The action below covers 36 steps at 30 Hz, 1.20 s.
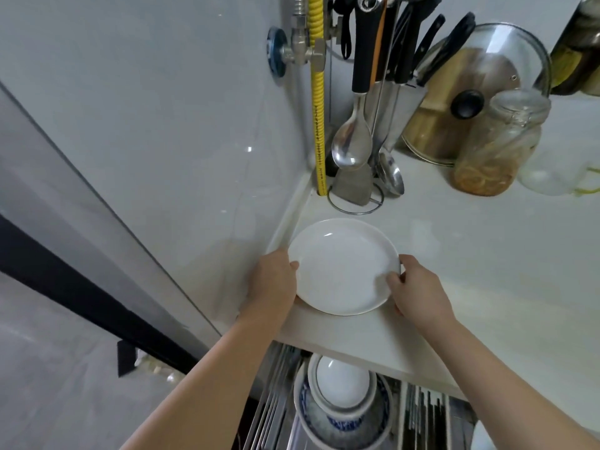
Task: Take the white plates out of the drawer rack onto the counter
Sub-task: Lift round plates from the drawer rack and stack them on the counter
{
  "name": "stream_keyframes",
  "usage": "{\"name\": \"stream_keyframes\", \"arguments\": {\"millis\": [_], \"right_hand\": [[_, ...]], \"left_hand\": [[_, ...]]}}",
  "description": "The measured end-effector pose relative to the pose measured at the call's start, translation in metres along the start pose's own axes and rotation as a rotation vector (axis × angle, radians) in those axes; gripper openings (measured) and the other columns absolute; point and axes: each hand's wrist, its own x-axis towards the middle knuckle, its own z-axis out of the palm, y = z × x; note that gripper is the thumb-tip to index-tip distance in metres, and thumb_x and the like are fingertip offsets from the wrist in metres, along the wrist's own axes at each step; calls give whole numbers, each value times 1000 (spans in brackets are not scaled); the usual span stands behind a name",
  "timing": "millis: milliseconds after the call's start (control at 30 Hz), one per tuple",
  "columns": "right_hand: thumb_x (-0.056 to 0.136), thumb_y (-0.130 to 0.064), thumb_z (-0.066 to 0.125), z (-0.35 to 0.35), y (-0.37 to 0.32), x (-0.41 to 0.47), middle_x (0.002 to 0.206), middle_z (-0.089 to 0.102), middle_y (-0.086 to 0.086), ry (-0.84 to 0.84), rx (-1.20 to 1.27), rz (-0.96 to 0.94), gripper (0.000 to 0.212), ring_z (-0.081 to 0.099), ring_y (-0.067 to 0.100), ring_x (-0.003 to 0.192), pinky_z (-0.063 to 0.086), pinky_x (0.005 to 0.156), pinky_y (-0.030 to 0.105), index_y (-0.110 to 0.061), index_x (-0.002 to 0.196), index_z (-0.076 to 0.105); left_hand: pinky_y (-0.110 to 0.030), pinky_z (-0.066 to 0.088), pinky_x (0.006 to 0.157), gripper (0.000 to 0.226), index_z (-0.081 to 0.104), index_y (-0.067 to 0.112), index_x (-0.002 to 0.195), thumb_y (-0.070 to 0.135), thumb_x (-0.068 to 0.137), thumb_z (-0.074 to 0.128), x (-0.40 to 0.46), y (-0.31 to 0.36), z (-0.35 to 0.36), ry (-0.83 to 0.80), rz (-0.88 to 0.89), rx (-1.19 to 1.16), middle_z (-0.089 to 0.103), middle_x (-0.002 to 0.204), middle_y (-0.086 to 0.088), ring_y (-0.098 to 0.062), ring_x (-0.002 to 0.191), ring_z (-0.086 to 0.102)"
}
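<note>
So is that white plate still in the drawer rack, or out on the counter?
Out. The white plate sits over the counter, gripped at its rim by the left hand and right hand; the drawer rack lies below.

utensil rack (pixel 357 177) w/ spoons, back corner | glass jar (pixel 496 147) by pot lid (pixel 470 102) | yellow hose (pixel 319 108) on wall

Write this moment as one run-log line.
left hand: grips plate rim | right hand: grips opposite rim | white plate: over counter | bowls: in drawer
</note>
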Motion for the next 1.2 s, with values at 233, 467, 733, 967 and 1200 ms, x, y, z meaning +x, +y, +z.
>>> {"name": "stream_keyframes", "arguments": {"millis": [233, 467, 733, 967, 1200], "right_hand": [[90, -18, 42, 6, 2, 2, 84, 62, 13, 2, -10, -6, 22, 59, 34, 81, 51, 69, 41, -6, 106, 52], [91, -18, 43, 9, 5, 3, 88, 62, 15, -24, -8, 4, 22, 58, 35, 83, 51, 71, 43, -3, 105, 50], [92, -36, 50, -16, 27, -35, 91, 66, 1, -18, 66, -152, 37, 60, 20, 87, 49, 77, 35, -14, 121, 52], [94, -34, 51, -48, 89, -105, 125, 60, -3, -27, 71, -252, 39, 55, 10, 114, 35, 91, 16, -22, 130, 54], [91, -28, 56, -67, 191, -166, 110, 64, -3, -97, 78, -42, 29, 57, 12, 104, 39, 82, 18, -23, 119, 61]], "left_hand": [[-48, 58, 71, 21, 62, 2, 105, 17, 94, 52, 4, -4, 6, -20, -25, -64, 66, 97, -22, -40, 84, 67], [-47, 58, 73, 26, 62, 4, 106, 24, 96, 50, 2, -1, 3, -22, -21, -16, 67, 97, -19, -38, 86, 66], [-23, 42, 54, 37, 49, 36, 121, 55, 92, 37, -81, -1, -7, 161, -36, 45, 57, 79, 23, -6, 70, 57], [-24, 39, 59, 26, 58, 37, 108, 50, 88, 48, -178, 42, 37, 83, 141, -58, 61, 74, 25, 0, 71, 57], [-29, 54, 72, 33, 50, 40, 118, 55, 89, 44, -252, 65, 134, -258, 195, 28, 65, 91, 20, 1, 81, 61]]}}
